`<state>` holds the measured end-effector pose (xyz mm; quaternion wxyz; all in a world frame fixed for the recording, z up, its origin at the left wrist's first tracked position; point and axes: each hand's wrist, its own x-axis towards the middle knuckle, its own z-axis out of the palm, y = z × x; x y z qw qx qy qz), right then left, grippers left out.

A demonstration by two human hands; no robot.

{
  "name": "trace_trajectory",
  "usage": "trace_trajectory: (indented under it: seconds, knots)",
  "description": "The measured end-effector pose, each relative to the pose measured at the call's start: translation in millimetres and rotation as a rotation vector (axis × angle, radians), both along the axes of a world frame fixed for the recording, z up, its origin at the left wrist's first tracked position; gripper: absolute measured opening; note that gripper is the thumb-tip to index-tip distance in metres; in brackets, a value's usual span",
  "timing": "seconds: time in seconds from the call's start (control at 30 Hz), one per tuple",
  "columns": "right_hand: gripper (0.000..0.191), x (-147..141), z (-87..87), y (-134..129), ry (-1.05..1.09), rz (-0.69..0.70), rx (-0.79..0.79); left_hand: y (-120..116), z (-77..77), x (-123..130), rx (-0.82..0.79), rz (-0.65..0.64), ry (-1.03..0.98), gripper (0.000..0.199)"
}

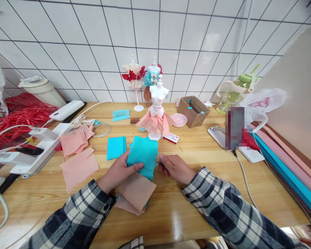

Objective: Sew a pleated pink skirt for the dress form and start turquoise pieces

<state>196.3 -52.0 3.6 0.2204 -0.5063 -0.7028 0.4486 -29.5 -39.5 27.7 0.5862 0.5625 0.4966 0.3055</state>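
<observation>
My left hand (120, 172) holds a turquoise sheet (143, 154), its thumb across the lower left of the sheet. At the sheet's right edge, my right hand (174, 166) is closed on a small dark metal tool (159, 163); the tool's thin tip meets the edge, and its kind is hard to tell. Brown sheets (137, 190) lie just below the turquoise one. Behind it stands a small white mannequin (158, 95) in a pink skirt (155, 121). A folded turquoise piece (116, 148) rests left of the held sheet.
Pink sheets (79, 168) and a white power strip (45, 148) lie at the left. Two dressed mannequins, a pink bowl (179, 120) and a cardboard box (194, 112) stand at the back. At the right are a phone stand (216, 136), a cable and fabric rolls (290, 162).
</observation>
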Motion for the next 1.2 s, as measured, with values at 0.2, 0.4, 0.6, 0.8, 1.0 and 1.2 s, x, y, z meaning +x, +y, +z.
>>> trace_trajectory:
  seconds: [0.2, 0.4, 0.6, 0.8, 1.0, 1.2]
  knots:
    - [0.067, -0.4, -3.0, 0.1, 0.038, 0.010, -0.055, -1.2, -2.5, -1.7, -0.024, -0.042, -0.056, 0.066]
    - [0.066, -2.1, 0.3, -0.9, 0.017, 0.033, -0.028, -2.3, -5.9, 0.0, -0.010, -0.064, -0.020, 0.069]
    - [0.065, -2.9, 4.8, -1.6, -0.074, 0.029, 0.022, -0.8, -7.2, 3.1, 0.110, -0.085, 0.090, 0.069]
    - [0.058, -3.2, 6.3, -1.8, -0.182, 0.024, 0.114, -0.3, -11.0, 3.2, 0.165, -0.109, 0.102, 0.065]
    - [0.055, -3.1, 9.5, -1.8, -0.252, 0.027, 0.135, -0.1, -11.6, 3.8, 0.210, -0.093, 0.142, 0.065]
    - [0.054, -3.5, 10.6, -1.1, -0.282, 0.041, 0.144, -0.6, -9.0, 4.6, 0.267, -0.083, 0.178, 0.075]
